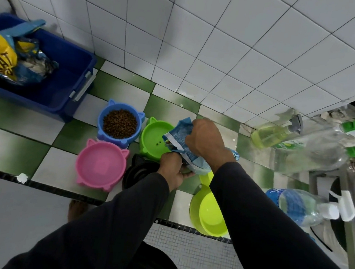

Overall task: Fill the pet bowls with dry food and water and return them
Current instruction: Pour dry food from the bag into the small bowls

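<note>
So we're over a green-and-white checkered floor (120, 88) by a white tiled wall (205, 38), counting five bowls, with both our left hand (171, 170) and right hand (205, 137) gripping the food bag (184, 144) tipped over the green bowl (152, 140).

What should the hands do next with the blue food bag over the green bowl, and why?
Probably tip the crinkly blue food bag a little further. Both the left hand and the right hand grip it, with its open mouth over the green cat-eared plastic bowl, which holds only a couple of kibbles. The blue cat-eared bowl beside it is already full.
</note>
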Motion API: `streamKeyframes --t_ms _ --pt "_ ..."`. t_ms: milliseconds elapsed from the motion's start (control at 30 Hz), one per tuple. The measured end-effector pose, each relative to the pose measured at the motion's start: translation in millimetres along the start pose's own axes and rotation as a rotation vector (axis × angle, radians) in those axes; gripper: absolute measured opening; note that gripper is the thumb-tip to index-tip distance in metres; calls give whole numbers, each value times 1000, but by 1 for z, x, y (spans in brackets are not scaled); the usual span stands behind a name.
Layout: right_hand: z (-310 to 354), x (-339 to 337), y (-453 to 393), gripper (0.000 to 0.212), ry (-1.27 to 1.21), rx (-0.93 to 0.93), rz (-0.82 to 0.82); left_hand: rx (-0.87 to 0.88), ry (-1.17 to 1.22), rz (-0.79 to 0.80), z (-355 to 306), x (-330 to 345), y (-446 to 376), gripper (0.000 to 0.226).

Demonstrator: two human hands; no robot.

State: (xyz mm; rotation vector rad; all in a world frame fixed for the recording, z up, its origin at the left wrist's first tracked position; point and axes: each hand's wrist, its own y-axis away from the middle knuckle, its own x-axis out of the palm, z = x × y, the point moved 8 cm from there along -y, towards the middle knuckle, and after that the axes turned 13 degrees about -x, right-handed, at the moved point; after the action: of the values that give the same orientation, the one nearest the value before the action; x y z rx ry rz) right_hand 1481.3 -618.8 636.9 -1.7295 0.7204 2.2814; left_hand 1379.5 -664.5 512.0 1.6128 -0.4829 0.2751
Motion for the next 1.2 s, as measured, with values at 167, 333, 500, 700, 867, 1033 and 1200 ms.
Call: streamKeyframes --t_ms 167,333,500,700,867,1033,1200 --pt "5 2 -3 27 20 -9 6 -28 8 39 2 2 -3 25" --pt "7 3 -6 25 48 -22 9 -64 17 85 6 3 -4 23" --pt "7 3 -8 23 36 -12 13 -65 37 86 6 5 -5 22" --pt "5 4 -7 24 18 7 13 -68 9 95 3 4 -1 22" --pt "5 3 -6 21 9 10 13 -65 5 87 2 4 0 21" --pt "3 3 -5 25 13 10 12 -55 -9 66 1 3 0 19" --pt "4 4 -4 27 20 8 21 -63 -11 77 2 4 -1 19"
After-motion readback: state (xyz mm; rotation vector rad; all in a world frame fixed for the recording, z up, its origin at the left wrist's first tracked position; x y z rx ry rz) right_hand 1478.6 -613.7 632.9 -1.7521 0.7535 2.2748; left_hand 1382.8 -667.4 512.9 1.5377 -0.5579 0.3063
